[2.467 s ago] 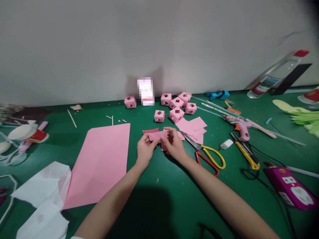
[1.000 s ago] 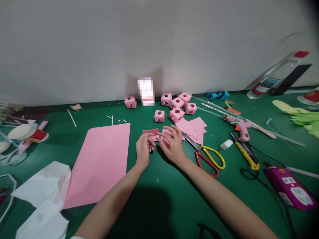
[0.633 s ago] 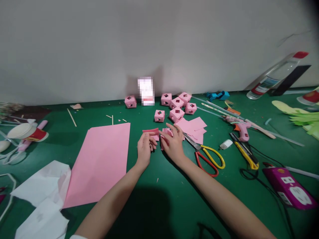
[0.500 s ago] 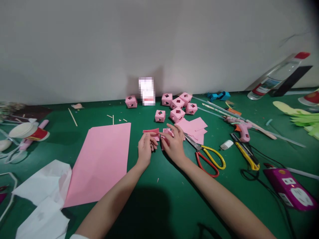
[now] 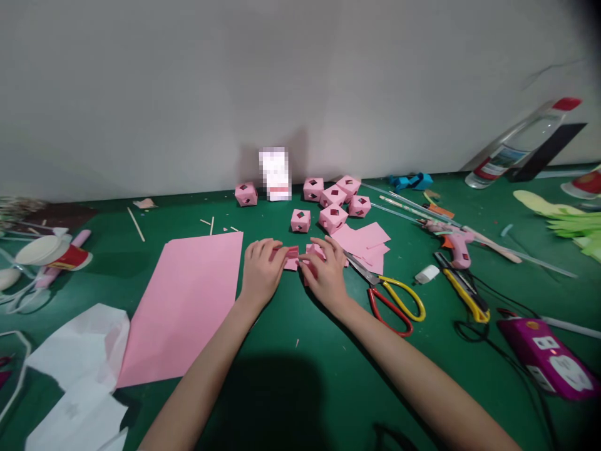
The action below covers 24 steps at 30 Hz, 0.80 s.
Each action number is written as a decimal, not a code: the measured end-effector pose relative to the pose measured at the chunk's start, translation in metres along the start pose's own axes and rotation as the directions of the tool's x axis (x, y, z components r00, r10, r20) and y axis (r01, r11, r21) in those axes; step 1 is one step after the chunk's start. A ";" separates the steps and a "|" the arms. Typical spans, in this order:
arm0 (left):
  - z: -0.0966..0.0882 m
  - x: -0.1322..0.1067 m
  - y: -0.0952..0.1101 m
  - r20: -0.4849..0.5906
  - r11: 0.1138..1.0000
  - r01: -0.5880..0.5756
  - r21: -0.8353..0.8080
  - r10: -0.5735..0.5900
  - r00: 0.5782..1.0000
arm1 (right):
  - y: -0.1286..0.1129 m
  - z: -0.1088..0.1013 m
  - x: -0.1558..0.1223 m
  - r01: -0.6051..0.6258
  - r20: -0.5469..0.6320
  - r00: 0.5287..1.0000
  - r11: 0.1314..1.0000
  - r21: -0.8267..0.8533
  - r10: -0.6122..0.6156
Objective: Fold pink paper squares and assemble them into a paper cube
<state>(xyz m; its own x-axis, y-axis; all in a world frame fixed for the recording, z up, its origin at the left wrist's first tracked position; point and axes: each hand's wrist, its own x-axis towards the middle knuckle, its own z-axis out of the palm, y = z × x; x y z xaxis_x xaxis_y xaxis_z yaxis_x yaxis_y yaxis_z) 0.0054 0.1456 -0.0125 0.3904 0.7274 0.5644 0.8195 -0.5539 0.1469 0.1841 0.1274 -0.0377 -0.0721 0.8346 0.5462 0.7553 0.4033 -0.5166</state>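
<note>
My left hand (image 5: 263, 269) is closed on a small folded piece of pink paper (image 5: 292, 258), fingers over its far edge and thumb in front. Close beside it, my right hand (image 5: 326, 269) has its fingers bent around another pink paper piece (image 5: 314, 252), partly hidden under them. The two pieces almost meet between my fingertips; whether they touch I cannot tell. Just beyond my hands sits a pink paper cube (image 5: 300, 220) with diamond-shaped holes. More such cubes (image 5: 333, 217) are grouped behind it, and one cube (image 5: 246, 194) stands apart to the left.
Scissors (image 5: 375, 282) with red and yellow handles and pink paper pieces (image 5: 364, 241) lie right of my hands. A glue gun (image 5: 457, 244), a utility knife (image 5: 464, 291) and a purple power strip (image 5: 547, 357) are farther right. Left are a pink sheet (image 5: 188, 307) and crumpled white paper (image 5: 79, 344).
My left hand has turned from palm-up to back-up and now grips the pink piece from its left end. My right hand stays nearly in place.
</note>
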 end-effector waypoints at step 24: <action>-0.010 0.002 0.001 -0.091 0.981 0.068 -0.180 -0.085 0.992 | 0.004 0.011 -0.012 0.044 0.223 0.975 0.973 -0.226 0.007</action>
<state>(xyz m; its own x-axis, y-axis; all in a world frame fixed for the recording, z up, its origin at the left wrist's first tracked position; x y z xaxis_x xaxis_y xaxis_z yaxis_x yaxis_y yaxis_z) 0.0029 0.1425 -0.0025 0.2795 0.7318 0.6215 0.7554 -0.5672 0.3281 0.1811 0.1232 -0.0540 -0.2098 0.9001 0.3818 0.8789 0.3447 -0.3297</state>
